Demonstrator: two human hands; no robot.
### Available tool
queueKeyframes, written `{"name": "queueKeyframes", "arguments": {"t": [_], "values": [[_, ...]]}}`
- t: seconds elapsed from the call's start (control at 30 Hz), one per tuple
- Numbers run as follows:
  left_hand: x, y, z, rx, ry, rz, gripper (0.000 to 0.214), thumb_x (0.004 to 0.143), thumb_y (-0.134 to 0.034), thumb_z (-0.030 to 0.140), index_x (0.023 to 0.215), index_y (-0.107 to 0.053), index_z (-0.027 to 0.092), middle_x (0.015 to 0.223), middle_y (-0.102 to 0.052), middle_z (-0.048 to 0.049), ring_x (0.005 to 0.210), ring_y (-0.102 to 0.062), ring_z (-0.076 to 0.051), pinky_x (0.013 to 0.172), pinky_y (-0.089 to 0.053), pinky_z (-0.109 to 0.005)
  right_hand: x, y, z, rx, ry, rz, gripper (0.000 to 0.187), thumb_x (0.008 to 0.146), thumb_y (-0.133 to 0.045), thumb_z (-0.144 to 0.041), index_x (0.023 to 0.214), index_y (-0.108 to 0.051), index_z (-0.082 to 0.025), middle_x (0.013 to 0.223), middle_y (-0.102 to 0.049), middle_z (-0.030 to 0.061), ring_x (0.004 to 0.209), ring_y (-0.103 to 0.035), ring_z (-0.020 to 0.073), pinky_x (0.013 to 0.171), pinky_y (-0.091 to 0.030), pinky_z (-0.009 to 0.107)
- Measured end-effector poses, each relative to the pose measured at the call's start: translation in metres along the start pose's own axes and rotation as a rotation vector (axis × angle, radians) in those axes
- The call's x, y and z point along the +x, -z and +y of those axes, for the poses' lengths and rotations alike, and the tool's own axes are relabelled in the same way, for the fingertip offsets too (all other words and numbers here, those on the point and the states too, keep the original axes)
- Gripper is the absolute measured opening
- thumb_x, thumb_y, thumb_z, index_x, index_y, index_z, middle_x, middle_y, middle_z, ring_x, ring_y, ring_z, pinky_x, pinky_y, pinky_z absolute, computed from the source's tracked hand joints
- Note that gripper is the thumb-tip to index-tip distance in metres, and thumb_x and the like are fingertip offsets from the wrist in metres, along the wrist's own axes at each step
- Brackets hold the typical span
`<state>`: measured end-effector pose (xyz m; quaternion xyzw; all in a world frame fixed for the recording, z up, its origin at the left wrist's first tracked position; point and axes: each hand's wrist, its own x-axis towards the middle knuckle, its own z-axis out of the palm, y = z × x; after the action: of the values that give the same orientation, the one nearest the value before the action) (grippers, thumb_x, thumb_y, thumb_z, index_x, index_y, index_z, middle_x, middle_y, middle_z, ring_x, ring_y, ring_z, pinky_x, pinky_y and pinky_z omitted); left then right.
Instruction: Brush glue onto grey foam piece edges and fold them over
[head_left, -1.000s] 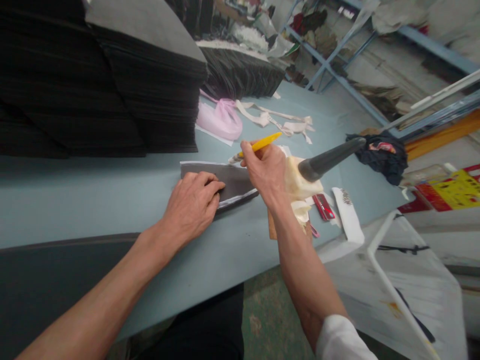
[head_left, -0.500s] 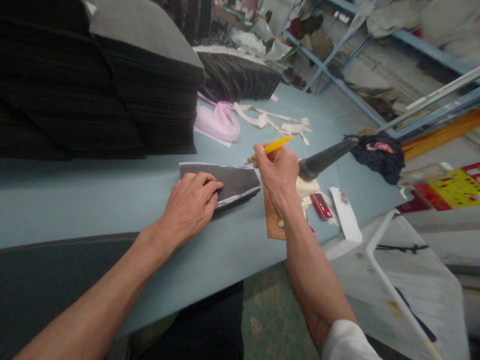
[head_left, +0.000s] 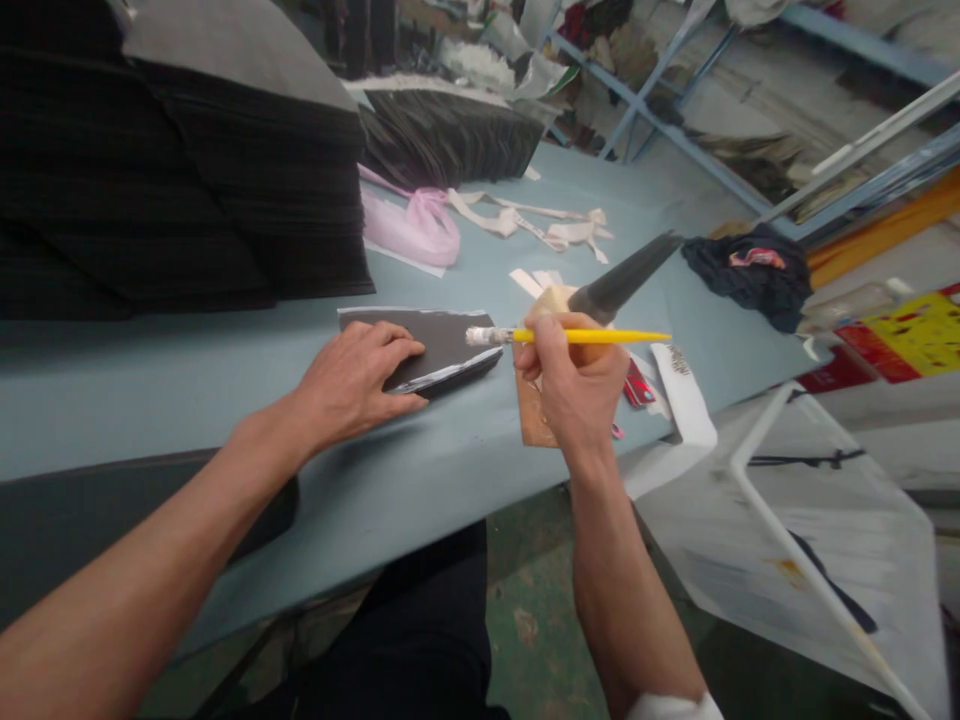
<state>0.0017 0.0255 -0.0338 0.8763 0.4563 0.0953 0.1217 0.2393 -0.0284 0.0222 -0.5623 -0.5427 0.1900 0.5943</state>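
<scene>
My left hand (head_left: 360, 375) lies with its fingers spread on the left part of a small stack of dark grey pieces (head_left: 450, 335), pressing it to the table. White paste-like stuff runs along the stack's long edges. In my right hand (head_left: 577, 375) is a yellow-handled brush (head_left: 622, 337), held level. Its whitish bristles point left, over the right end of the stack; whether they touch it I cannot tell. Partly behind my right hand are a brown board (head_left: 536, 420) and a dark tapered object (head_left: 626, 278) resting on a cream-coloured block (head_left: 553, 300).
Tall stacks of black sheets (head_left: 247, 180) stand at the back left. A pink strip (head_left: 420, 230) and white tapes (head_left: 517, 220) lie behind the small stack. To the right are a red box (head_left: 639, 383), a white curved piece (head_left: 682, 395) and a translucent bin (head_left: 825, 520).
The brush has swung from slanting at the stack's far right corner to level, its bristles nearer me. My left hand's thumb has spread away from its fingers. The whole view has shifted slightly.
</scene>
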Motion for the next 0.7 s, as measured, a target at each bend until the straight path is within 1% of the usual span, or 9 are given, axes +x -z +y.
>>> {"name": "queueKeyframes", "arguments": {"t": [0.1, 0.17, 0.27, 0.4, 0.53, 0.7], "values": [[-0.002, 0.007, -0.001, 0.055, -0.031, -0.048, 0.07, 0.092, -0.064, 0.056, 0.152, -0.065, 0.02, 0.159, -0.065, -0.0146, 0.14, -0.061, -0.038, 0.119, -0.048, -0.051, -0.015, 0.01, 0.001, 0.061, -0.015, -0.01, 0.026, 0.093, -0.071, -0.041, 0.074, -0.071, -0.024, 0.055, -0.065, -0.0056, 0.048, -0.059, 0.0093, 0.051, -0.051, 0.024], [-0.002, 0.01, -0.003, 0.066, -0.048, -0.064, 0.069, 0.093, -0.062, 0.055, 0.151, -0.065, 0.018, 0.161, -0.064, -0.0148, 0.143, -0.06, -0.037, 0.122, -0.046, -0.052, -0.023, 0.016, 0.005, 0.095, -0.05, -0.011, 0.023, 0.092, -0.072, -0.04, 0.075, -0.073, -0.024, 0.055, -0.065, -0.0059, 0.047, -0.059, 0.0093, 0.049, -0.051, 0.024], [-0.002, 0.013, -0.007, 0.034, -0.073, -0.066, 0.069, 0.095, -0.057, 0.061, 0.148, -0.067, 0.018, 0.162, -0.064, -0.014, 0.146, -0.06, -0.036, 0.126, -0.043, -0.05, -0.035, 0.026, 0.012, 0.116, -0.098, -0.007, 0.022, 0.092, -0.073, -0.042, 0.079, -0.075, -0.024, 0.055, -0.066, -0.006, 0.047, -0.059, 0.01, 0.048, -0.051, 0.024], [0.001, 0.015, -0.014, -0.027, -0.098, -0.061, 0.071, 0.096, -0.051, 0.07, 0.143, -0.069, 0.019, 0.16, -0.066, -0.0123, 0.148, -0.06, -0.035, 0.127, -0.042, -0.049, -0.05, 0.037, 0.02, 0.08, -0.141, -0.009, 0.028, 0.094, -0.074, -0.046, 0.076, -0.072, -0.024, 0.055, -0.066, -0.0053, 0.048, -0.061, 0.0111, 0.048, -0.053, 0.024], [0.001, 0.017, -0.015, -0.051, -0.094, -0.075, 0.078, 0.095, -0.048, 0.077, 0.143, -0.069, 0.019, 0.161, -0.065, -0.0118, 0.149, -0.059, -0.035, 0.129, -0.04, -0.049, -0.062, 0.042, 0.026, 0.127, -0.165, 0.003, 0.027, 0.095, -0.075, -0.045, 0.081, -0.075, -0.022, 0.055, -0.067, -0.0053, 0.048, -0.06, 0.0106, 0.049, -0.053, 0.024], [0.001, 0.02, -0.013, -0.07, -0.076, -0.077, 0.083, 0.094, -0.045, 0.08, 0.142, -0.07, 0.018, 0.162, -0.065, -0.0119, 0.149, -0.06, -0.036, 0.13, -0.04, -0.049, -0.073, 0.038, 0.028, 0.13, -0.204, 0.005, 0.025, 0.093, -0.076, -0.041, 0.078, -0.076, -0.021, 0.054, -0.068, -0.0052, 0.045, -0.06, 0.0097, 0.047, -0.052, 0.022]]}}
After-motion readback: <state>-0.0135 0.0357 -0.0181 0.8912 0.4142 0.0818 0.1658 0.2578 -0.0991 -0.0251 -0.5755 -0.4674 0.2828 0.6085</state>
